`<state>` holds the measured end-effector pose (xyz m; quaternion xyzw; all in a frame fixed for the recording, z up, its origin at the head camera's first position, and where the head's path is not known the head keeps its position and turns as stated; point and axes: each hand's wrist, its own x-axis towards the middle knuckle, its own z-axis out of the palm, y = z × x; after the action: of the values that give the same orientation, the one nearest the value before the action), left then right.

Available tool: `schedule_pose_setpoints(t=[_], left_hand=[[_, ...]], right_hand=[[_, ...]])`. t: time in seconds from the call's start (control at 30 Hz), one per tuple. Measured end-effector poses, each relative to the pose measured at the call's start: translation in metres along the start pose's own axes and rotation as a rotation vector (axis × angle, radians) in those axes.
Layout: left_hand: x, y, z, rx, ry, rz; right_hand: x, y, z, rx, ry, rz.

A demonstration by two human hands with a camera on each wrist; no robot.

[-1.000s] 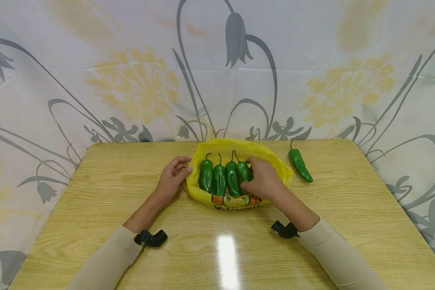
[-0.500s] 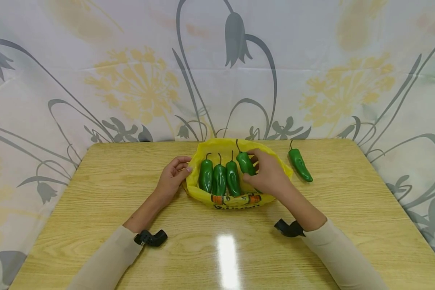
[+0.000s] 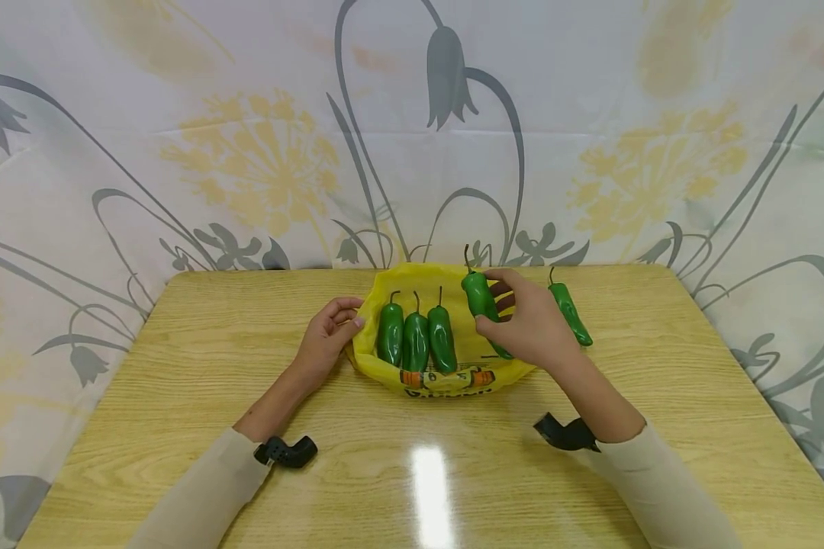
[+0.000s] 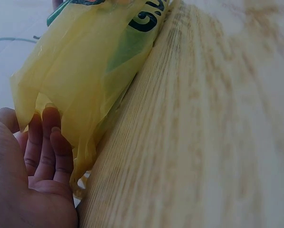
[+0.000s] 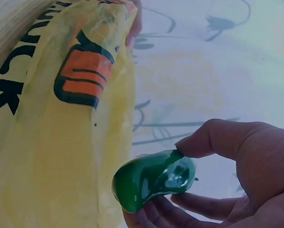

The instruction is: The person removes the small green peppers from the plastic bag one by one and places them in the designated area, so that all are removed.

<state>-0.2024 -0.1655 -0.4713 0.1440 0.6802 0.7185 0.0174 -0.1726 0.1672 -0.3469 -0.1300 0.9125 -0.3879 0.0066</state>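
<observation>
An open yellow plastic bag (image 3: 379, 370) with printed lettering lies on the table in the head view. Three glossy green peppers, among them one at the left (image 3: 389, 334), lie side by side in it, stems away from me. My left hand (image 3: 324, 337) holds the bag's left edge between thumb and fingers, and in the left wrist view the thin plastic (image 4: 85, 61) passes between them. Over the bag's right side my right hand (image 3: 532, 320) grips another green pepper (image 3: 477, 293), tilted with its stem up. The right wrist view shows this pepper (image 5: 154, 179) between thumb and fingers.
One more green pepper (image 3: 573, 319) lies on the wooden table (image 3: 357, 473) to the right of the bag, partly behind the right hand. A flower-printed cloth (image 3: 247, 137) hangs along the table's back edge.
The right hand has lifted a pepper from the row in the bag and carried it up and to the right. The left hand has stayed at the bag's edge.
</observation>
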Motion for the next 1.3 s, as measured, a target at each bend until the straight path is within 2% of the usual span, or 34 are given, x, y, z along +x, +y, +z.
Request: schedule_pose_setpoints(t=[0.87, 1.3], left_hand=[[-0.002, 0.002, 0.001, 0.012, -0.004, -0.009], [-0.001, 0.002, 0.001, 0.007, 0.004, 0.005]], right_hand=[[-0.018, 0.022, -0.024, -0.034, 0.078, 0.023], [-0.025, 0.037, -0.044, -0.057, 0.111, 0.073]])
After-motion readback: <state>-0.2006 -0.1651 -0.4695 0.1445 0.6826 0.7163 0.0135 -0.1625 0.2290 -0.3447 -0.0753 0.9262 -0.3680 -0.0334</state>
